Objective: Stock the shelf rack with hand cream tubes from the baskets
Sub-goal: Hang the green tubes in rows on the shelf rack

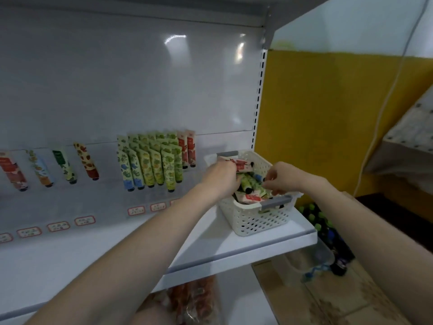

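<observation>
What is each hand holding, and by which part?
Left hand grips red-and-white tubes round their bodies, caps sticking out. Right hand curls its fingers among tubes in the basket; whether it pinches one cannot be told.

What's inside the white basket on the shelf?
A jumble of green and red-and-white hand cream tubes. The left hand and right hand reach in, covering part of the pile; lower layers are hidden.

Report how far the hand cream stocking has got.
Done: rows of green patterned hand cream tubes and two red-and-white tubes hang on the white shelf rack. In hand: left hand grips a red-and-white tube in the white perforated plastic basket; right hand reaches among them. Left: many loose tubes lie in the basket.
</observation>
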